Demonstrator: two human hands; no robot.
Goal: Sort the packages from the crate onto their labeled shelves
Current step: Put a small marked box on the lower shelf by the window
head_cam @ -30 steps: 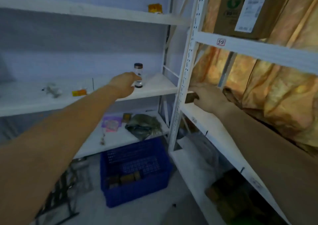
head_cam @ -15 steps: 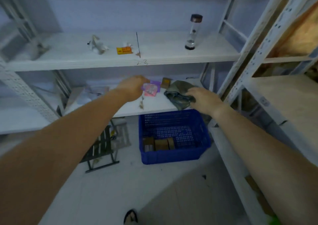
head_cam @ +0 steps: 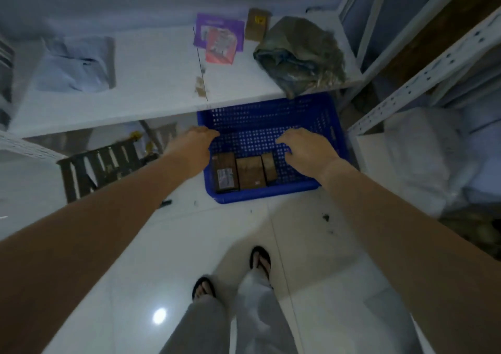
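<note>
Position: we look down on the blue crate (head_cam: 271,115), which sits on the white tiled floor (head_cam: 173,245), far end tucked under the white shelf (head_cam: 151,88).

Three brown parcels lie side by side against the crate's near wall: the labelled left package (head_cam: 223,173), the middle package (head_cam: 250,173) and the narrow right package (head_cam: 269,168).

The left hand (head_cam: 195,142) hangs at the crate's left rim, fingers bent loosely downward and holding nothing. We cannot tell if it touches the rim.

The right hand (head_cam: 303,147) hovers over the crate's inside, just beside the right package, fingers spread, lightly curled, empty.

On the shelf we note a purple packet (head_cam: 217,28) under a pink packet (head_cam: 219,47), a small brown box (head_cam: 257,24), a grey-green bag (head_cam: 301,55) overhanging the front edge, and a pale blue bag (head_cam: 73,66) well to the left.
</note>
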